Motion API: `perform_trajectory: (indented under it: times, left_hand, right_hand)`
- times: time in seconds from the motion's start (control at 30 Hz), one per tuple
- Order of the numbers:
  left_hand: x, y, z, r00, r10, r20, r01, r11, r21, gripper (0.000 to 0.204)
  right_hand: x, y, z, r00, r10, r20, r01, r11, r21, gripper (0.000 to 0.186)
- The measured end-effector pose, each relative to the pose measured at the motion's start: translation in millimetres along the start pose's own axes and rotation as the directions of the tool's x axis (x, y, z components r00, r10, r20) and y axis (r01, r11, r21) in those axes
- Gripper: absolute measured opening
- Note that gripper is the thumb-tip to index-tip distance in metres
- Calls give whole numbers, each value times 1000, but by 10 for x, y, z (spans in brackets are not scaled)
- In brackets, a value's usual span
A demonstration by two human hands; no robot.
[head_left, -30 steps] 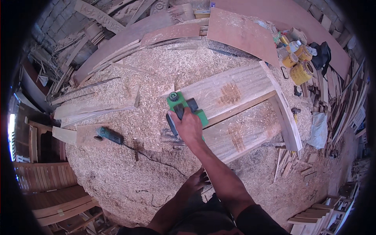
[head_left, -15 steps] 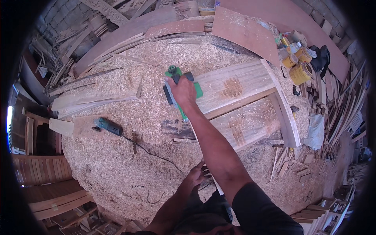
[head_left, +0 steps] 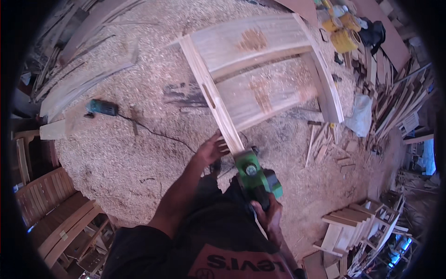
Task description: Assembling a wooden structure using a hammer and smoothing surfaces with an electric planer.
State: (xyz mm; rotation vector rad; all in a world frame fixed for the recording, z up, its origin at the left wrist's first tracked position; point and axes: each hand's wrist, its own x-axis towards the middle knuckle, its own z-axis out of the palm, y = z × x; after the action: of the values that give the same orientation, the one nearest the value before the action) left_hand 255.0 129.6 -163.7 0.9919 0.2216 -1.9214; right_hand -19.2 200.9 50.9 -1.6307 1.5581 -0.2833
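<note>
My right hand (head_left: 270,215) is closed round the handle of a green electric planer (head_left: 254,174). The planer sits at the near end of a pale wooden rail (head_left: 207,90), which has a narrow slot cut in it. This rail forms the left side of a wooden frame with two broad planks (head_left: 274,30) and a curved right-hand board (head_left: 324,86). My left hand (head_left: 211,149) grips the rail's left edge near that end, its fingertips partly hidden against the wood.
A teal angle grinder (head_left: 103,107) lies on the left, its cord (head_left: 160,136) trailing toward me. Wood shavings (head_left: 116,172) cover the floor. Yellow tubs (head_left: 344,41) and a white sack (head_left: 360,117) stand beyond the frame on the right. Slatted wooden furniture (head_left: 49,195) is at lower left.
My right hand has drawn the planer from the rail's far end back to its near end, close to my body. My left hand stays at the rail; the view has shifted.
</note>
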Motion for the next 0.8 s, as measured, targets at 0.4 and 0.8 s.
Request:
perform_trajectory:
  times: [0.4,0.8]
  left_hand:
    - [-90,19,104,1000,12,0,-12,996,86,67]
    - [-42,9,34,999,5,-32,-2,994,109,66]
  right_hand:
    - [-646,431,-4,991,121,-65,-113,986,119,69]
    - [-26,158,205,1000,13,22,-15,993,120,60]
